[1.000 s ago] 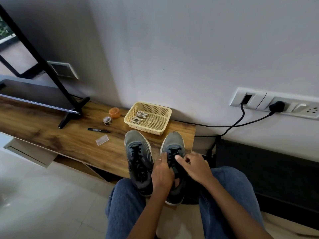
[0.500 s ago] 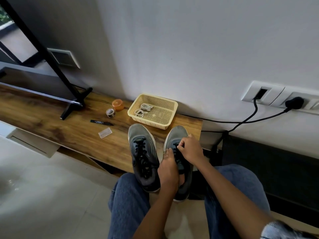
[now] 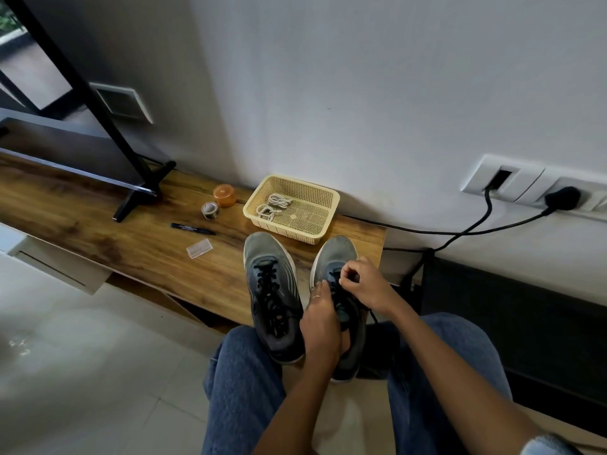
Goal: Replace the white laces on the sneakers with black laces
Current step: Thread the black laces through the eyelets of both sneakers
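Over on the right sneaker [image 3: 338,257], at the wooden surface [image 3: 131,251] edge, right hand [image 3: 368,284] has its grip pinched on the black lace [image 3: 335,277] while left hand [image 3: 320,318] steadies the shoe; it's floppy stuff, so I'd pinch it close to the eyelets.

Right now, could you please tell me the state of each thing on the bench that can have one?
Left grey sneaker: laced in black.
Right grey sneaker: black lace partly threaded.
Left hand: grips the right sneaker.
Right hand: pinches the black lace.
White laces: bundled in the cream plastic basket.
Black marker pen: lying flat, capped.
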